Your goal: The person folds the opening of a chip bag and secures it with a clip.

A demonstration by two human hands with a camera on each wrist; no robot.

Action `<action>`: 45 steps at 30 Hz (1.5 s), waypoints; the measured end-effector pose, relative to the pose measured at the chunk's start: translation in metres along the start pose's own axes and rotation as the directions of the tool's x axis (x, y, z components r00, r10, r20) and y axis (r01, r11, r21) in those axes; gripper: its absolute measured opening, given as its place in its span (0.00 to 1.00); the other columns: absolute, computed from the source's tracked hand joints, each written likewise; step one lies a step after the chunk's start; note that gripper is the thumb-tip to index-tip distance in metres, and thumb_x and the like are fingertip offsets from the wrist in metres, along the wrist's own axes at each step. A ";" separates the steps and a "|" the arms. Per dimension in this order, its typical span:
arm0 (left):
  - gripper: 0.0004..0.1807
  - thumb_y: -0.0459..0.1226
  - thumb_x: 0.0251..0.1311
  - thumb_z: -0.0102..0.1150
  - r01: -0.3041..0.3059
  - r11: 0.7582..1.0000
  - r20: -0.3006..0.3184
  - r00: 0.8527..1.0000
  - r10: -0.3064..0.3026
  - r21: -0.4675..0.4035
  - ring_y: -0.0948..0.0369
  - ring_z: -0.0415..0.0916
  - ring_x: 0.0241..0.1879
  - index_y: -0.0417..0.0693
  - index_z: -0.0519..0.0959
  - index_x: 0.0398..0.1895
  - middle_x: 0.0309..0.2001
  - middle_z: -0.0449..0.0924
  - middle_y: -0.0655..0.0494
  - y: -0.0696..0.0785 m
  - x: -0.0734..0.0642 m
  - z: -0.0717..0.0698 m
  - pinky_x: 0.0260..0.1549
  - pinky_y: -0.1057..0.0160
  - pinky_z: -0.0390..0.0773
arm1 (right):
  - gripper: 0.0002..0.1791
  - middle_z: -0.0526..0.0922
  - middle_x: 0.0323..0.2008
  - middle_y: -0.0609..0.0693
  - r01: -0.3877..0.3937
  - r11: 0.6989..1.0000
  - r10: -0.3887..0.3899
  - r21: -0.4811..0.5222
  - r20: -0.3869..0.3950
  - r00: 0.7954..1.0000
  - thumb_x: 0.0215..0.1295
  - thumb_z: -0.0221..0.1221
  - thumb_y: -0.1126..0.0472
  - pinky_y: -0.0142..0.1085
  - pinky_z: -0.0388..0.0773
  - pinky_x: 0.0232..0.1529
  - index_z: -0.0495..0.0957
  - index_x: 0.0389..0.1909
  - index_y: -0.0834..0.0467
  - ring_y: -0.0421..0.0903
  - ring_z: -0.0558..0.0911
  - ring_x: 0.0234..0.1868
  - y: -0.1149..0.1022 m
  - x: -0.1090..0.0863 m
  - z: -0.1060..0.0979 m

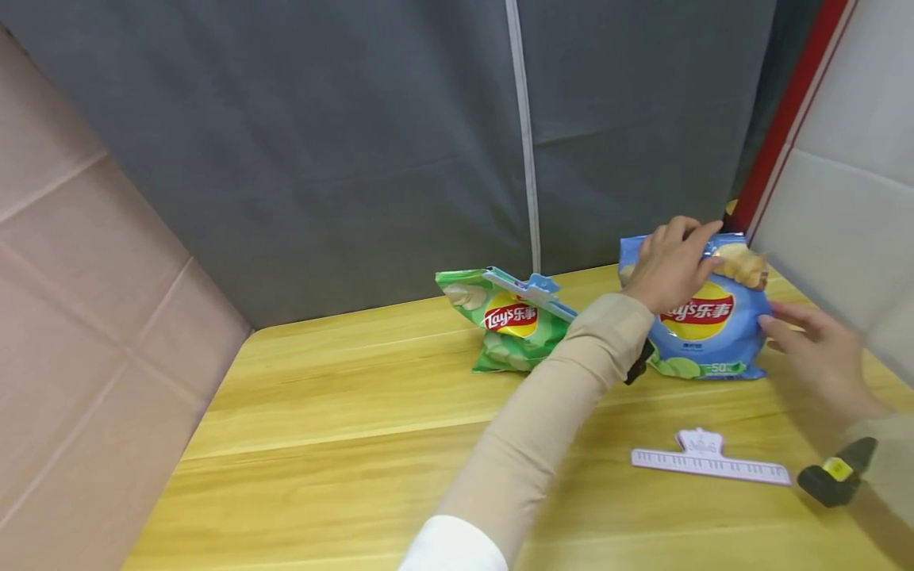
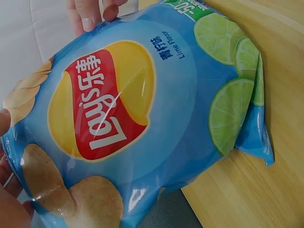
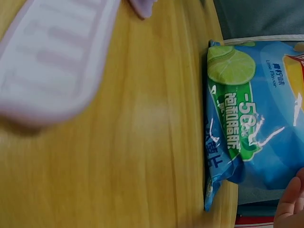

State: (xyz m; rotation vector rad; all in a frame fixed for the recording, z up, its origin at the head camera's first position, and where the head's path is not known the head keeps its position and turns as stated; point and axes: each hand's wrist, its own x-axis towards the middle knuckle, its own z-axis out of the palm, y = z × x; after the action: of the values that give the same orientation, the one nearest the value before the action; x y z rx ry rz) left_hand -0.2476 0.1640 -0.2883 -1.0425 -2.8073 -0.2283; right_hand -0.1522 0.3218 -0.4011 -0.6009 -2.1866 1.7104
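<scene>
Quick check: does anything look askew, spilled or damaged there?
The light-blue plastic clip slopes down rightward across the top of the green plastic chip bag, askew to its nearly level logo. No spill shows; the shiny blue plastic chip bag shows no clear tear.

Lime Flavor Lay's bag point(image 1: 703, 321), right: glossy plastic film, creased, showing sharp highlights. Green Lay's bag point(image 1: 510, 321), left of it: shiny film. Piano-key clip point(image 1: 710, 465), near right: smooth plastic. Tabletop point(image 1: 343, 444): smooth, wood-grained, slight sheen. Far curtain point(image 1: 371, 159): matt cloth.
</scene>
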 end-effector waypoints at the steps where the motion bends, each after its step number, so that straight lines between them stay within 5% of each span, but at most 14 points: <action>1: 0.29 0.56 0.60 0.38 0.000 1.000 -0.005 1.000 0.000 0.006 0.73 0.50 0.56 0.71 0.51 0.65 0.58 0.54 0.70 0.000 0.000 0.000 0.56 0.72 0.46 | 0.29 0.70 0.44 0.35 0.003 1.000 -0.003 -0.009 0.005 1.000 0.57 0.56 0.49 0.18 0.67 0.28 0.66 0.60 0.48 0.25 0.71 0.32 -0.001 -0.002 0.001; 10: 0.22 0.56 0.60 0.39 0.011 1.000 -0.032 0.999 -0.011 -0.006 0.72 0.51 0.54 0.75 0.60 0.59 0.56 0.57 0.73 -0.001 -0.001 0.000 0.50 0.72 0.49 | 0.27 0.71 0.38 0.33 0.143 0.974 -0.141 -0.176 0.025 0.990 0.60 0.53 0.48 0.19 0.70 0.24 0.66 0.60 0.51 0.24 0.71 0.30 0.031 0.022 -0.006; 19: 0.15 0.51 0.62 0.41 0.024 0.995 -0.036 0.999 -0.027 -0.092 0.74 0.55 0.51 0.75 0.66 0.53 0.53 0.63 0.79 -0.003 -0.002 0.000 0.47 0.73 0.50 | 0.15 0.75 0.29 0.27 0.249 0.968 -0.246 -0.028 0.088 0.965 0.60 0.55 0.56 0.20 0.72 0.26 0.74 0.49 0.51 0.26 0.76 0.26 0.030 0.021 -0.010; 24: 0.14 0.50 0.61 0.43 0.009 0.993 -0.054 0.998 -0.015 -0.120 0.74 0.57 0.49 0.73 0.68 0.50 0.51 0.66 0.80 -0.005 -0.002 -0.001 0.46 0.73 0.51 | 0.11 0.77 0.25 0.29 0.254 0.963 -0.265 0.095 0.133 0.955 0.60 0.54 0.62 0.20 0.72 0.25 0.75 0.34 0.39 0.27 0.77 0.24 0.005 0.004 -0.009; 29: 0.13 0.50 0.60 0.45 0.000 0.988 -0.076 0.997 -0.012 -0.156 0.75 0.59 0.47 0.71 0.71 0.48 0.49 0.68 0.80 -0.008 -0.004 0.000 0.47 0.73 0.50 | 0.11 0.80 0.24 0.33 0.253 0.958 -0.273 0.137 0.156 0.949 0.60 0.55 0.63 0.21 0.72 0.24 0.76 0.33 0.40 0.28 0.78 0.24 0.004 0.004 -0.009; 39: 0.11 0.47 0.59 0.49 -0.008 0.973 -0.099 0.995 -0.016 -0.232 0.76 0.62 0.44 0.69 0.74 0.45 0.46 0.72 0.79 -0.012 -0.006 -0.001 0.45 0.73 0.50 | 0.13 0.79 0.24 0.29 0.245 0.964 -0.260 0.107 0.171 0.950 0.60 0.54 0.63 0.20 0.71 0.23 0.75 0.32 0.37 0.28 0.77 0.23 0.005 0.004 -0.010; 45: 0.10 0.46 0.59 0.50 -0.002 0.964 -0.094 0.995 -0.024 -0.267 0.77 0.63 0.43 0.70 0.75 0.43 0.45 0.73 0.79 -0.012 -0.007 -0.003 0.45 0.74 0.50 | 0.11 0.75 0.22 0.23 0.216 0.976 -0.209 -0.038 0.145 0.967 0.60 0.55 0.58 0.19 0.69 0.23 0.71 0.31 0.33 0.26 0.74 0.22 0.003 0.002 -0.010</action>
State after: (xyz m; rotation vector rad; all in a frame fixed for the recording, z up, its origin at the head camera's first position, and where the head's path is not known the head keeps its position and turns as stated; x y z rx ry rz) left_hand -0.2506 0.1501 -0.2880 -1.0350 -2.7485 -0.6561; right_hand -0.1485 0.3318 -0.4015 -0.2525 -2.3032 1.6302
